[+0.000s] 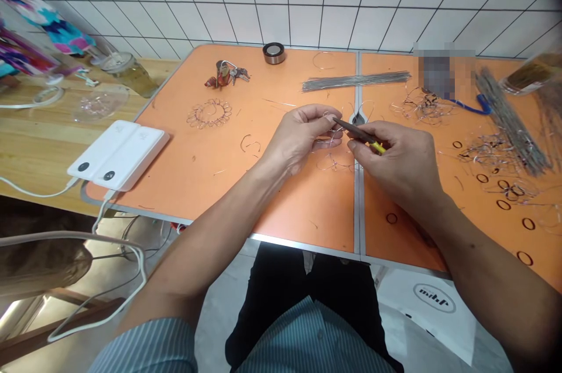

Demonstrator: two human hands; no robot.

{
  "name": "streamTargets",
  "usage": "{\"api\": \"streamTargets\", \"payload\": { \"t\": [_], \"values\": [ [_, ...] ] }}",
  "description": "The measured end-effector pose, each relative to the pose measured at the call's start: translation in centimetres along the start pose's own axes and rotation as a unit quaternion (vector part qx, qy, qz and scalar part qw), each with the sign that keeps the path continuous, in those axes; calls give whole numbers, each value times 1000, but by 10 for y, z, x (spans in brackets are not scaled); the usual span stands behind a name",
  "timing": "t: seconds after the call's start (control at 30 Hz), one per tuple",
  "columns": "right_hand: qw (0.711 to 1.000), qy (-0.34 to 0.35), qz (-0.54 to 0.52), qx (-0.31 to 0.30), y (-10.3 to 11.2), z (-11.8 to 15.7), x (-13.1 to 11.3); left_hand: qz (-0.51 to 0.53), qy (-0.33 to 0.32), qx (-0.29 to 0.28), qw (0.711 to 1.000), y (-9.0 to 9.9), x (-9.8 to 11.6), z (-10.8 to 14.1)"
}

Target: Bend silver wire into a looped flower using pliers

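Thin looped wire (334, 133) is pinched between the thumb and fingers of my left hand (305, 136), over the middle of the orange table (219, 168). My right hand (395, 156) is closed round dark pliers (357, 129) with a yellow handle part. The pliers' tip points left and meets the wire at my left fingertips. More wire loops hang just below my left hand. A flower-like ring of wire loops (209, 113) lies flat on the table to the left.
Behind my hands lies a bundle of straight wires (355, 81), with a tape roll (274, 53) further left. Tangled wire (492, 150), small dark rings (503, 205) and a thick wire bundle (516, 124) lie at right. White power boxes (118, 154) sit at the left edge.
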State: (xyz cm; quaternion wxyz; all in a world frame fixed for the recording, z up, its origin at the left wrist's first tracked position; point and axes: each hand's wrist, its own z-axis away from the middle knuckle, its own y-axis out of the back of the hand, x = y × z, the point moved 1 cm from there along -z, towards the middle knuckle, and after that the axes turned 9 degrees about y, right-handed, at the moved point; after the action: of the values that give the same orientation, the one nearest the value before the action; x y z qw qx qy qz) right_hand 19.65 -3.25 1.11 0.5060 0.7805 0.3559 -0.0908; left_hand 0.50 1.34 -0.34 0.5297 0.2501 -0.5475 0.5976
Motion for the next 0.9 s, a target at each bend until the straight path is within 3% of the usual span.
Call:
{"api": "streamTargets", "payload": {
  "t": [0.9],
  "values": [
    [1000,8,-17,9,0,-1,4,-3,-6,5,1000,-1,0,1]
  ]
}}
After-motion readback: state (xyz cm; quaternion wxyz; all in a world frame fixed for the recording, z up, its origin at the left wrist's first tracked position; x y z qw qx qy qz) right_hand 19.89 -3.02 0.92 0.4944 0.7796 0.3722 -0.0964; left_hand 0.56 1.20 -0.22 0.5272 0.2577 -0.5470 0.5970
